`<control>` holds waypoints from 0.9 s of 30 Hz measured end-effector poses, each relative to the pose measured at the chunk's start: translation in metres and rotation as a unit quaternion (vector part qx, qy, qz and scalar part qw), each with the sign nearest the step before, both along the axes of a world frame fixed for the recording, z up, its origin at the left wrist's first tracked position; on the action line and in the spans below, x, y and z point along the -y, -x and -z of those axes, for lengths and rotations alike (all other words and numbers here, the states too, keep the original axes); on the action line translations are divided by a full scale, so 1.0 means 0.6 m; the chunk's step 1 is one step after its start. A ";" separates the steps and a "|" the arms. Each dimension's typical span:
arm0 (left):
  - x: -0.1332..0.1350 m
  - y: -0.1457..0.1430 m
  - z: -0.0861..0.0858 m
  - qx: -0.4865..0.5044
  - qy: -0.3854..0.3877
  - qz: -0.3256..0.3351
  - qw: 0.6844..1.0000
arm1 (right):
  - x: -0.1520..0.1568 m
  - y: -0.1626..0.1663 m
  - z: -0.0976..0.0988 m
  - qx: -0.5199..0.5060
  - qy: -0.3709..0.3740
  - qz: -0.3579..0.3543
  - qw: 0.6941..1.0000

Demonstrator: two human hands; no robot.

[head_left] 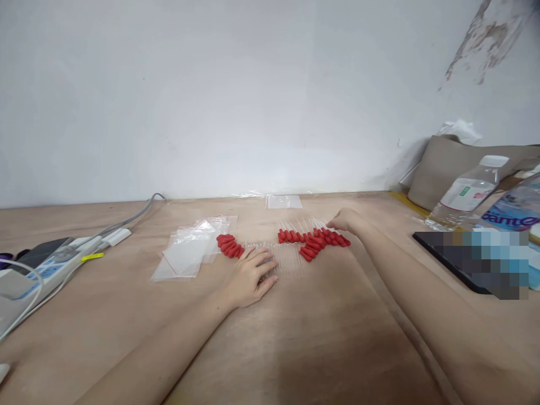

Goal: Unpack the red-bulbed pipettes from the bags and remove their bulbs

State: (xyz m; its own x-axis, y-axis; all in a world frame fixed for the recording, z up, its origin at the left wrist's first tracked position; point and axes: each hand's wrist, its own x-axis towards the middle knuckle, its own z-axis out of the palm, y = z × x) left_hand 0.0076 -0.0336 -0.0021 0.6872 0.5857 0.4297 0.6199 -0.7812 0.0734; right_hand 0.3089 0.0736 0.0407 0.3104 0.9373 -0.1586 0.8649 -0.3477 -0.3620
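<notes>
Glass droppers with red rubber bulbs lie in rows on the wooden table. My left hand rests palm down with its fingers apart over the clear glass tubes of the nearer row. Just beyond that hand, a cluster of red bulbs fans out to the left. At the right end of the farther row, my right hand has its fingers bent together against the droppers. Its fingertips are partly hidden among the tubes, so what they pinch does not show.
Clear zip bags lie to the left, and another bag is by the wall. A power strip with cables sits at the far left. On the right are a tablet-like dark device, a water bottle and a grey-brown bag.
</notes>
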 end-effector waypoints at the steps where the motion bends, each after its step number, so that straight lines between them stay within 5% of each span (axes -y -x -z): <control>1: 0.000 0.000 0.000 0.002 -0.001 0.001 1.000 | 0.001 -0.001 0.001 -0.011 0.005 -0.003 1.000; 18: -0.001 0.000 0.002 0.014 -0.010 0.014 1.000 | 0.024 0.022 -0.027 -0.096 -0.002 0.028 0.995; 24: -0.001 0.000 0.003 0.036 -0.037 0.002 0.999 | 0.070 0.032 -0.066 -0.184 -0.100 -0.045 0.977; 27: -0.001 -0.003 0.004 0.070 -0.077 -0.017 0.994 | 0.119 0.064 -0.048 -0.170 -0.239 -0.151 0.944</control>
